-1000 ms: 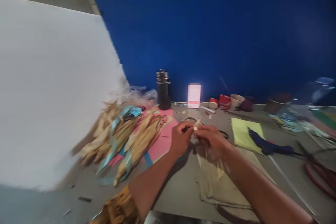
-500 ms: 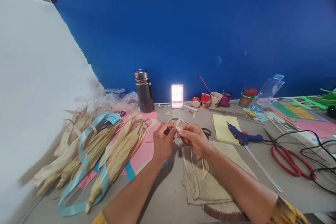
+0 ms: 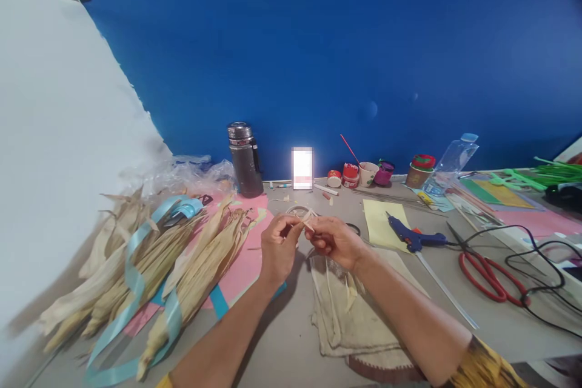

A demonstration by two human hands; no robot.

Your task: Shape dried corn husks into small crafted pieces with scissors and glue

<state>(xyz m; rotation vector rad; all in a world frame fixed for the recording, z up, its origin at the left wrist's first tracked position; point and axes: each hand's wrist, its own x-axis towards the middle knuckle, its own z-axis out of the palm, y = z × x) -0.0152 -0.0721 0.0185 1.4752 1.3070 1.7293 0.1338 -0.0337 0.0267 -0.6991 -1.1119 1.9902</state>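
Both hands meet at the middle of the table over a small pale strip that looks like corn husk (image 3: 308, 226). My left hand (image 3: 279, 244) pinches one side of it between thumb and fingertips. Opposite, my right hand (image 3: 337, 242) pinches the other side, its fingers curled under. Behind the fingers lies a pale ring-like coil (image 3: 297, 210), partly hidden. Below my right wrist a folded beige cloth (image 3: 336, 327) lies flat, with scraps of husk on it. Bundles of dried corn husks (image 3: 195, 273) and a light blue ribbon (image 3: 134, 267) lie to the left.
A dark thermos (image 3: 245, 167) stands by the blue wall, with paint jars (image 3: 350, 176) and a paper cup (image 3: 368, 174) farther right. On the right lie a blue glue gun (image 3: 416, 235) on yellow paper, red-handled scissors (image 3: 488, 277) and a black cable (image 3: 543, 250).
The camera view has shifted slightly, so the table things appear a little farther left. Both hands still pinch the husk strip, which now sits lower and more tilted between the fingertips.
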